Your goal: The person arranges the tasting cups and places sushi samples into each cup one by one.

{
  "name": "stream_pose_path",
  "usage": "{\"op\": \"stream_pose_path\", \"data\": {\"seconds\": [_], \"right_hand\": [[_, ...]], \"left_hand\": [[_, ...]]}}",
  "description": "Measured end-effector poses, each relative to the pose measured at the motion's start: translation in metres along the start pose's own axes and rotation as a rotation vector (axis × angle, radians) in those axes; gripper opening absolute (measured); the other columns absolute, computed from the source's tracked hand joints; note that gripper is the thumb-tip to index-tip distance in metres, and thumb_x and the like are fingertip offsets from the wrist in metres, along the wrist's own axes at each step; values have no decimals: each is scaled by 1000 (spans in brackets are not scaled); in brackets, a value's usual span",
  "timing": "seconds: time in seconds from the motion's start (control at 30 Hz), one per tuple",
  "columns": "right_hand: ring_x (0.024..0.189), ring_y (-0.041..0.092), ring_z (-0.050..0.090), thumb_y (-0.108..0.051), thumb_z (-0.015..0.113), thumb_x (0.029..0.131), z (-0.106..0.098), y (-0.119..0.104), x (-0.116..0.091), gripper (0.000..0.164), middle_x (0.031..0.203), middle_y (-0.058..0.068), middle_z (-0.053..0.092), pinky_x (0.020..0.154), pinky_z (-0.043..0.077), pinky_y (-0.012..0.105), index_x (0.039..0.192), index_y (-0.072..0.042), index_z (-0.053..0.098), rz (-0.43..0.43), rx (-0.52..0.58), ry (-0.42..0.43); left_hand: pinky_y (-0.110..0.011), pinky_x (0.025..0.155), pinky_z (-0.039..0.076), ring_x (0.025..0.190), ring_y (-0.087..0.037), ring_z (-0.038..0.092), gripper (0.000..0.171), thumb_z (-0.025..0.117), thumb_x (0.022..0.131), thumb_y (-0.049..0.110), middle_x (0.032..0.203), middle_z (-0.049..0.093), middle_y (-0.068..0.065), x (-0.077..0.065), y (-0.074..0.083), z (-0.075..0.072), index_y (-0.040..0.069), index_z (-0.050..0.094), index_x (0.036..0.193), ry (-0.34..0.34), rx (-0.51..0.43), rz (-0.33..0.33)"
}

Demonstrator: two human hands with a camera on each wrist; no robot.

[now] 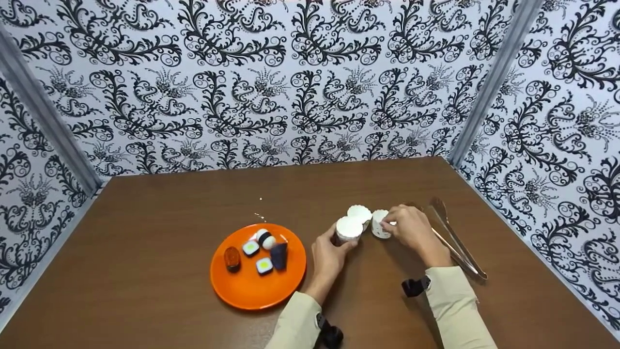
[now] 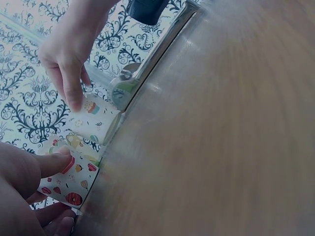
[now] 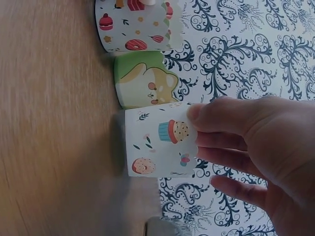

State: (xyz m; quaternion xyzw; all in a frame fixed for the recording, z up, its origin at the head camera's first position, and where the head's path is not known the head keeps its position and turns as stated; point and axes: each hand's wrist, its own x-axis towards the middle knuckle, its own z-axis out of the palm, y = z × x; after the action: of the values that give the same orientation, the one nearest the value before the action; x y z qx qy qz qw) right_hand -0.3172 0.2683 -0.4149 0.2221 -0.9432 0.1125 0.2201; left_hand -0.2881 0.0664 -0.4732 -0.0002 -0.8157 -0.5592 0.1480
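Three small paper baking cups stand close together on the table. My left hand (image 1: pixel 327 257) holds the nearest one, a white cup with red sweets printed on it (image 2: pixel 74 182), thumb on its side. At the rim of the rightmost cup, white with a cupcake print (image 3: pixel 157 142), the thumb and fingers of my right hand (image 1: pixel 411 230) pinch the paper. Between these two, slightly farther back, is a green cup with a dog picture (image 3: pixel 147 86); neither hand appears to grip it. The cup openings face up in the head view.
An orange plate (image 1: pixel 247 298) sits to the left, bearing several sushi pieces, among them a roll (image 1: pixel 264 265) and a dark cone-like piece (image 1: pixel 278 256). Metal tongs (image 1: pixel 457 237) lie right of my right hand. White specks (image 1: pixel 260 217) dot the table behind the plate. Patterned walls (image 1: pixel 271 87) surround the table.
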Motion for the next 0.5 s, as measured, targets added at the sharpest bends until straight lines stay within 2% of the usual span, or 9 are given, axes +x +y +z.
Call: {"op": "stream_pose_path", "data": {"seconds": [0.27,0.5], "right_hand": [[84,30,70,-12,78,82,1,2,-1,7,86,6,77,71,57,46,81,-6,81,-30,-2,-34],[83,30,72,-13,77,83,-1,2,-1,6,85,5,77,70,58,46,81,-9,82,1,1,-83]], "left_hand": [[-44,101,56,113,-29,69,57,89,73,18,120,73,-12,1,0,0,7,71,126,11,3,12],[-43,102,56,114,-28,69,57,89,74,19,121,73,-12,0,0,0,8,70,127,3,-7,4]]}}
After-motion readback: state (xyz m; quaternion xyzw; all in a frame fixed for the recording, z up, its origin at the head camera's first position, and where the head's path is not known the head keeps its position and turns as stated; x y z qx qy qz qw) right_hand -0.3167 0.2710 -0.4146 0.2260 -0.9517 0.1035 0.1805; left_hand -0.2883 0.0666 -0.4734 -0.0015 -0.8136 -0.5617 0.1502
